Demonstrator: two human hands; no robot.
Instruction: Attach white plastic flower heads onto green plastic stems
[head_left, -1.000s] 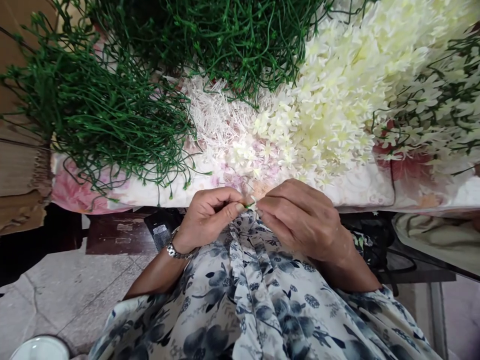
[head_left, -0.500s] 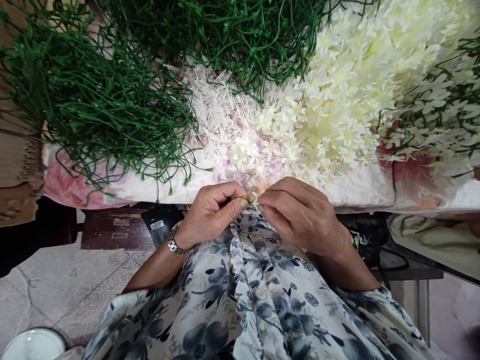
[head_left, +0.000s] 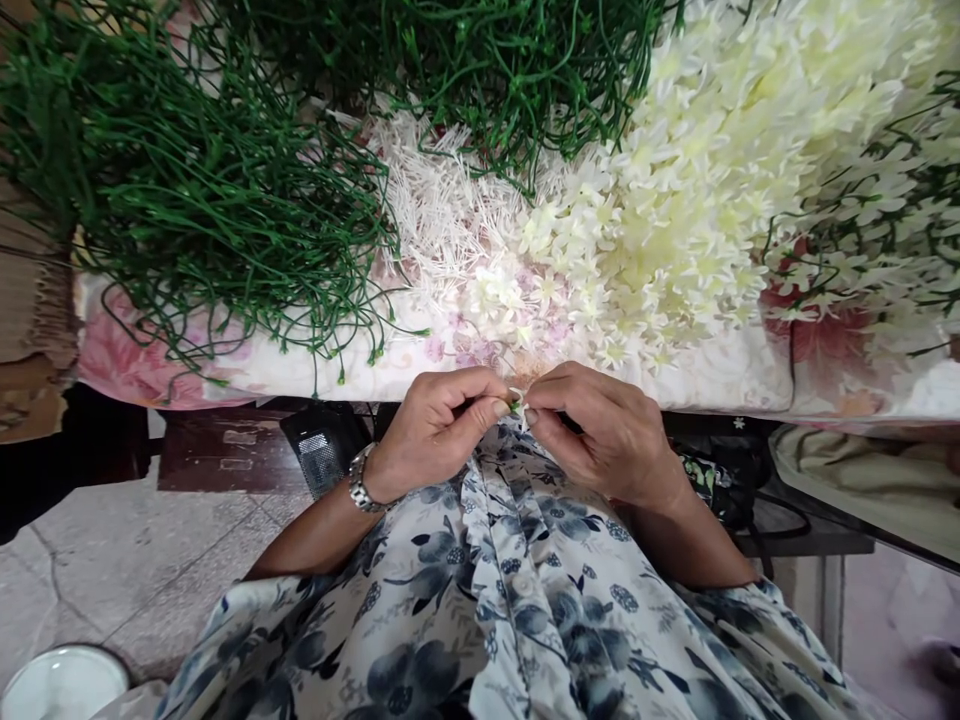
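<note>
My left hand (head_left: 439,430) and my right hand (head_left: 600,430) meet fingertip to fingertip at the table's near edge, above my lap. Between the pinched fingers of my left hand a small green stem tip (head_left: 514,406) shows. A tiny white flower piece (head_left: 523,415) sits at the pinched fingertips of my right hand. A silver watch (head_left: 360,482) is on my left wrist. Just beyond the hands lie a heap of cream flower heads (head_left: 675,200), a patch of thin white stamen pieces (head_left: 435,210) and a big tangle of green stems (head_left: 217,200).
A flowered cloth (head_left: 750,370) covers the table. Stems with flowers fitted lie at the far right (head_left: 885,220). Cardboard (head_left: 30,320) stands at the left. A white bowl (head_left: 64,685) sits on the tiled floor, and dark cables (head_left: 750,470) hang under the table.
Both hands stay pinched together at the table edge. They sit slightly further right and the right hand's fingers have curled tighter. The view has shifted a little.
</note>
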